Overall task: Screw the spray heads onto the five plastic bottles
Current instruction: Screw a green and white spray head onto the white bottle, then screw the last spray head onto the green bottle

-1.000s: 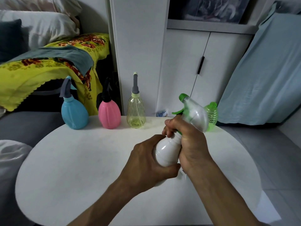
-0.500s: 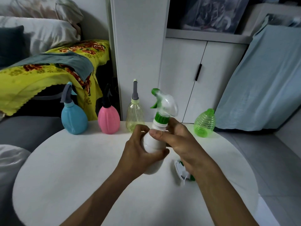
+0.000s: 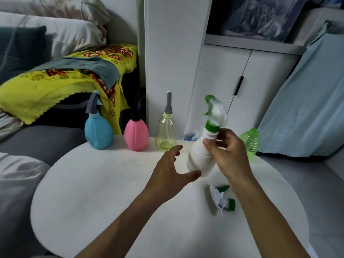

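A white bottle [image 3: 199, 157] with a green and clear spray head [image 3: 216, 110] on its neck is tilted over the round white table [image 3: 104, 192]. My right hand [image 3: 226, 151] grips its shoulder just under the green collar. My left hand [image 3: 170, 171] is spread, its thumb near the bottle's base. A blue bottle [image 3: 98, 134], a pink bottle [image 3: 136, 135] and a pale yellow bottle [image 3: 165, 135] stand in a row at the far edge, each with a head on. A green bottle [image 3: 250, 142] with no head stands behind my right hand. A loose white and green spray head [image 3: 222, 199] lies on the table.
A grey sofa [image 3: 37, 144] with a yellow floral blanket [image 3: 55, 86] lies left of the table. White cupboard doors [image 3: 229, 86] and a light blue cloth [image 3: 307, 108] stand behind it.
My left hand let go of the white bottle's body and spread out. My right hand now carries the bottle alone, further right and tilted.
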A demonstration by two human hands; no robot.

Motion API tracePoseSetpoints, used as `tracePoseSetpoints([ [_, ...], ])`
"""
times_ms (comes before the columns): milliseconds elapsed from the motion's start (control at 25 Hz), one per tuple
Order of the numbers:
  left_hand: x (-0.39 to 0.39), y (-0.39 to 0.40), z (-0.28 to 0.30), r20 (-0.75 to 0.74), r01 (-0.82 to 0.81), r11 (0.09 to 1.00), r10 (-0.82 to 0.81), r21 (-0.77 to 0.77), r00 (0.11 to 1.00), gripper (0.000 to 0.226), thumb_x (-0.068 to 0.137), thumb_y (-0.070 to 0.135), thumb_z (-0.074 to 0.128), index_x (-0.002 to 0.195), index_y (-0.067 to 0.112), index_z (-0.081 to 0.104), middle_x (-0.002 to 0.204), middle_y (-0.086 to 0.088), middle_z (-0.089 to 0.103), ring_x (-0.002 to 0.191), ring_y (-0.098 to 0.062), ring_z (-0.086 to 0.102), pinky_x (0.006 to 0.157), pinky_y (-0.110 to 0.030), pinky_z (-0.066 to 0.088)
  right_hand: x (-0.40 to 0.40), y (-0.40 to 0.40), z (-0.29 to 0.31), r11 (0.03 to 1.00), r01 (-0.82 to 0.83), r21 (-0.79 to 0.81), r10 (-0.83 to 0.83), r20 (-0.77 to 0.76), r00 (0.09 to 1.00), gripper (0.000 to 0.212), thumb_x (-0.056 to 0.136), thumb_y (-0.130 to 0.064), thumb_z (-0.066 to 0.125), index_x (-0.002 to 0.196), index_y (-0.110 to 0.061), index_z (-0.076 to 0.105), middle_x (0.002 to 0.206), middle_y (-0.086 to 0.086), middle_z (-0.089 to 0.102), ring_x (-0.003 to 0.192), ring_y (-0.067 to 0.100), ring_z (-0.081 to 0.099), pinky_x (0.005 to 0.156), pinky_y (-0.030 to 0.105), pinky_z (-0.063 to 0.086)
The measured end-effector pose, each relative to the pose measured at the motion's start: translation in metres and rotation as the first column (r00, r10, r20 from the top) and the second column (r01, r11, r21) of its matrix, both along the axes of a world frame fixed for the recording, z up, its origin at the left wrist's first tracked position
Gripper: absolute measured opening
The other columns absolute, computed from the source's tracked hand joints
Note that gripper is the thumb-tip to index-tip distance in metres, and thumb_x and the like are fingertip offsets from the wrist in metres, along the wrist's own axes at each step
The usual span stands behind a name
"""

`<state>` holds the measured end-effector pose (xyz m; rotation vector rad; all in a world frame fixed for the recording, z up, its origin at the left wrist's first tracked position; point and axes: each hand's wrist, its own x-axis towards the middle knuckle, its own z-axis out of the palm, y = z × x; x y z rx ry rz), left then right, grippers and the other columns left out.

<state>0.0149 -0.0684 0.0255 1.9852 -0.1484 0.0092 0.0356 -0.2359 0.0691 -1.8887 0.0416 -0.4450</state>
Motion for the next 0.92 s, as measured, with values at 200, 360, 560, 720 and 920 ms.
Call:
tracePoseSetpoints([
  [200,0.008,0.005,-0.006,-0.017,-0.055,0.998,0.055,-0.005,0.998,0.078,0.076,0.043,0.078,0.143,0.038,0.037,0.138,0.012,0.049,0.125,-0.009,0.047,0.101,-0.038,0.047,0.052,-0.021,-0.006,0.986,0.148,-0.079,-0.15,-0.019,0.988,0.025,0.086,-0.019,0.073,0.109,-0.015,0.063,0.105,0.001,0.069,0.1,0.024,0.065,0.083,0.034,0.048],
  [360,0.018,0.009,-0.011,-0.027,-0.066,0.998,0.065,-0.012,0.997,0.074,0.077,0.041,0.078,0.14,0.039,0.04,0.136,0.011,0.051,0.123,-0.011,0.049,0.093,-0.028,0.042,0.081,-0.026,-0.018,0.965,0.221,-0.142,-0.221,0.019,0.975,0.031,0.085,-0.02,0.074,0.111,-0.009,0.063,0.11,0.009,0.071,0.099,0.027,0.065,0.083,0.037,0.049],
  [560,0.026,0.003,-0.019,-0.056,-0.065,0.998,0.065,-0.001,0.996,0.071,0.08,0.038,0.077,0.141,0.036,0.04,0.137,0.009,0.05,0.125,-0.012,0.048,0.091,-0.025,0.037,0.105,-0.026,-0.039,0.952,0.269,-0.143,-0.275,-0.025,0.961,0.035,0.081,-0.025,0.076,0.109,-0.01,0.061,0.11,0.007,0.071,0.097,0.027,0.065,0.081,0.036,0.048],
  [720,0.027,-0.007,-0.02,-0.046,-0.038,0.999,0.038,0.004,0.998,0.068,0.081,0.037,0.076,0.139,0.038,0.041,0.135,0.011,0.05,0.125,-0.012,0.048,0.093,-0.024,0.037,0.108,-0.022,-0.053,0.952,0.254,-0.173,-0.264,-0.041,0.964,0.037,0.083,-0.025,0.073,0.113,-0.011,0.057,0.108,0.007,0.069,0.097,0.03,0.064,0.072,0.032,0.041],
  [920,0.028,-0.018,-0.019,-0.042,-0.013,1.0,0.013,-0.014,0.999,0.065,0.081,0.036,0.076,0.137,0.039,0.043,0.133,0.013,0.051,0.123,-0.009,0.048,0.088,-0.02,0.038,0.107,-0.028,-0.059,0.939,0.248,-0.237,-0.269,-0.059,0.961,0.046,0.081,-0.028,0.074,0.12,-0.015,0.053,0.115,0.003,0.067,0.1,0.027,0.062,0.072,0.03,0.038],
])
